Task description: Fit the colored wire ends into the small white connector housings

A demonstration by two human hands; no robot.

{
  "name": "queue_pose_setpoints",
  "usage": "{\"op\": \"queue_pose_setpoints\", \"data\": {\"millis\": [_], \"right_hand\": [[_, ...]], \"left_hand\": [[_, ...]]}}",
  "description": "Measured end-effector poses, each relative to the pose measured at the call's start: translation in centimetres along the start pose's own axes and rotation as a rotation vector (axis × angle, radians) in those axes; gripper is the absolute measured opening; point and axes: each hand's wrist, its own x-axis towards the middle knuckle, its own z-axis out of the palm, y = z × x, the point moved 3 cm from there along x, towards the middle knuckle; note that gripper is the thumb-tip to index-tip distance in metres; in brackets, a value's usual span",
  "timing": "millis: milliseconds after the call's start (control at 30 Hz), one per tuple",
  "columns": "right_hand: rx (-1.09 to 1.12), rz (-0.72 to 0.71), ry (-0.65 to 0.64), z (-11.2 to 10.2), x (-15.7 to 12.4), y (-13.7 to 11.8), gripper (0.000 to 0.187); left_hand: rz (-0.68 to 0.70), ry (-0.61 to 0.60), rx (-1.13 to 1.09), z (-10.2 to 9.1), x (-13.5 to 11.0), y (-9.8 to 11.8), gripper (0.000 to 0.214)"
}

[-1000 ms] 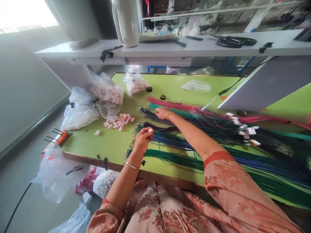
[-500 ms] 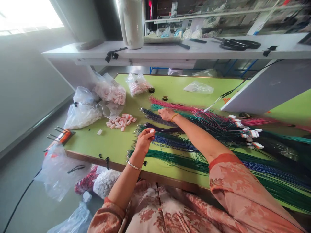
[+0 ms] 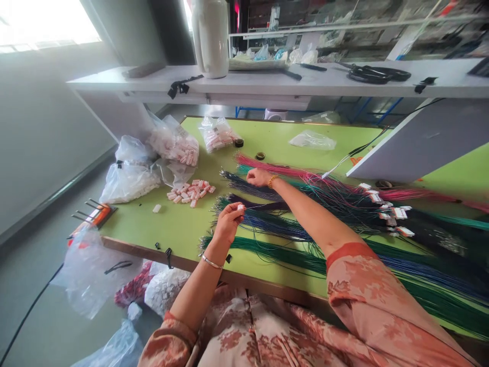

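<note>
My left hand (image 3: 228, 223) pinches a small white plastic connector housing (image 3: 240, 207) between thumb and fingers, and a thin wire seems to run right from it. Farther forward, my right hand (image 3: 259, 177) is closed, fingers curled down over the dark grey wires (image 3: 239, 182) beside the teal wires (image 3: 246, 168). What its fingertips hold is hidden. Purple wires (image 3: 263, 203) and blue wires (image 3: 263, 223) lie between and below my hands. Left of them is a loose pile of white and orange connector housings (image 3: 192, 191).
Bags of connectors (image 3: 173, 142) stand at the back left, near a black tape roll (image 3: 260, 155). Red wires (image 3: 263, 160) and green wires (image 3: 275, 248) stretch right, with wired connectors (image 3: 397, 213) among them. A white shelf (image 3: 244, 89) spans the back. A pronged orange tool (image 3: 99, 215) sits at the left edge.
My right hand has shifted very slightly left over the wires. The left hand still holds the connector housing in almost the same place, and the view has tilted a little.
</note>
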Motion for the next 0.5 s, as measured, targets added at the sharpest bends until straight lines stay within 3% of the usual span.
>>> {"op": "queue_pose_setpoints", "data": {"millis": [200, 400, 500], "right_hand": [[-0.024, 0.049, 0.113, 0.8, 1.5, -1.2, 0.018], [-0.024, 0.165, 0.11, -2.2, 1.3, 0.8, 0.017], [-0.021, 0.167, 0.099, -3.2, 1.3, 0.7, 0.012]], "left_hand": [[0.001, 0.006, -0.008, -0.1, 0.2, -0.2, 0.032], [0.0, 0.009, -0.027, -0.2, 0.1, -0.4, 0.033], [-0.001, 0.001, -0.025, 0.0, 0.0, -0.4, 0.032]]}}
